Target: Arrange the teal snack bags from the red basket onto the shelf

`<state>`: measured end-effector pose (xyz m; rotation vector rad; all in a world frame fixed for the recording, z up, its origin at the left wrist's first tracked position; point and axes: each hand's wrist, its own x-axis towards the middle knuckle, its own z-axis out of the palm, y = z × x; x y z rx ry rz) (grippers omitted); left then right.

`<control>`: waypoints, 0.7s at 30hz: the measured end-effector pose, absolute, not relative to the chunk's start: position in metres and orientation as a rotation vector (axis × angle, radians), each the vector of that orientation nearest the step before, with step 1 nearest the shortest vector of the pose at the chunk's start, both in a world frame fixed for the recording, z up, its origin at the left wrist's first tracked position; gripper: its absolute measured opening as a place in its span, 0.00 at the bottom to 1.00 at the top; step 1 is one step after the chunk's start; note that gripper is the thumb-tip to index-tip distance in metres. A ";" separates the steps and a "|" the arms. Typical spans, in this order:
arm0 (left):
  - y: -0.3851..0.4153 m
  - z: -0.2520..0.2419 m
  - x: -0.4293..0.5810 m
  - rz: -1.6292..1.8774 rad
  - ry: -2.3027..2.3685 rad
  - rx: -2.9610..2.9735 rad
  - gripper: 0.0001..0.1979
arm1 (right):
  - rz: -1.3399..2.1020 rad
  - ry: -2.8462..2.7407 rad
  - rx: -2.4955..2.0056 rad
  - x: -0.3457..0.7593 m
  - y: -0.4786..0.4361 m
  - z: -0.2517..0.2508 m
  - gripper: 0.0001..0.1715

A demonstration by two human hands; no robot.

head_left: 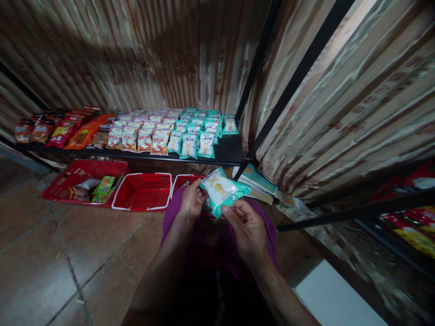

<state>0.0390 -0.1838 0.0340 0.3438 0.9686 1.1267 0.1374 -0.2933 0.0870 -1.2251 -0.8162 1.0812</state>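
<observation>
A teal and white snack bag [222, 188] is held up over my lap between both hands. My left hand [193, 199] pinches its left edge. At its lower right, my right hand [246, 224] grips the edge with the thumb on top. In front of me, similar teal snack bags [205, 144] stand in rows at the right part of a low black shelf [227, 149]. White and red snack bags [144, 138] fill the rows to their left.
Orange and red packets [79, 133] occupy the shelf's left end. Below it on the tiled floor are red baskets: one [112, 164] with packets inside, another [142, 194], and a third partly behind my knees. Black shelf posts [292, 86] rise at right. A white box [335, 294] lies lower right.
</observation>
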 end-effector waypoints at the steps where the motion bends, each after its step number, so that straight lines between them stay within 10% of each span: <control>1: -0.185 0.036 0.039 1.105 0.943 0.328 0.09 | 1.054 -0.814 -1.235 0.138 -0.293 0.086 0.16; 21: -0.218 0.067 0.058 1.023 0.715 0.590 0.23 | 0.854 -0.829 -1.316 0.150 -0.276 0.057 0.14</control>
